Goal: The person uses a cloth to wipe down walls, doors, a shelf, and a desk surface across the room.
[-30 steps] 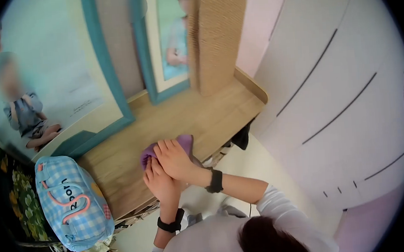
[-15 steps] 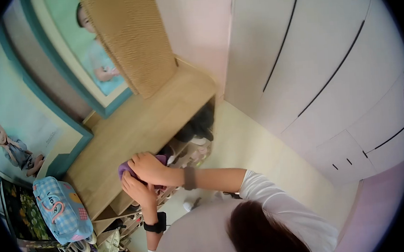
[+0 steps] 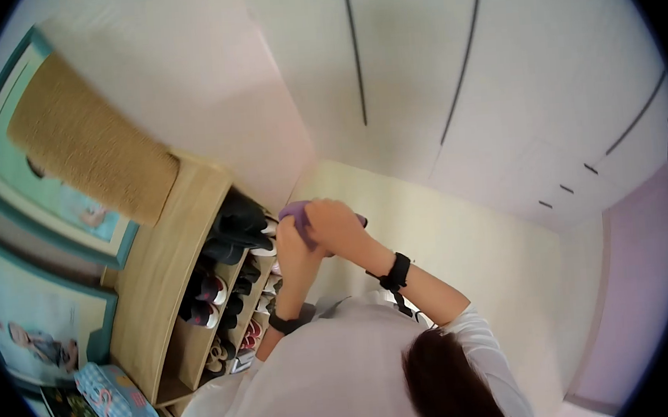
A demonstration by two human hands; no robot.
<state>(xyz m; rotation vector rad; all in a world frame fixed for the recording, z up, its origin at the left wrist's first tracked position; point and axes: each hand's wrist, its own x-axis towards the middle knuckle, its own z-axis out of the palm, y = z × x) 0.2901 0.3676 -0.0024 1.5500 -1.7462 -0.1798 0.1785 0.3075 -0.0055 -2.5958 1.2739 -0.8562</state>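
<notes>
Head view: we see the left hand [image 3: 296, 246] and the right hand [image 3: 337, 225] brought together on one purple cloth [image 3: 297, 211], held in the air in front of the pale floor [image 3: 427, 210]. The cloth is bunched between the two palms. One fold shows past the fingers of the left hand, on the side toward the shoe rack; a darker edge pokes out beyond the far side of the right hand, and a bit of purple shows in the gap between the hands. We find the right hand bent over the cloth, its back toward us and its fingers curled in. The left hand presses against the other side, fingers gathered close; we cannot tell exactly where its fingertips end, since the cloth and the right hand cover them. Each wrist wears a dark band.

We see the cloth well apart from the wooden surface [image 3: 147, 287], which tops the shoe rack to the left of both hands. Under it, shoes [image 3: 205, 299] sit in the compartments. On the surface stand a tan ribbed panel [image 3: 97, 144] and a teal-framed picture [image 3: 125, 242], and at its near end a blue checked bag [image 3: 119, 402] is visible.
</notes>
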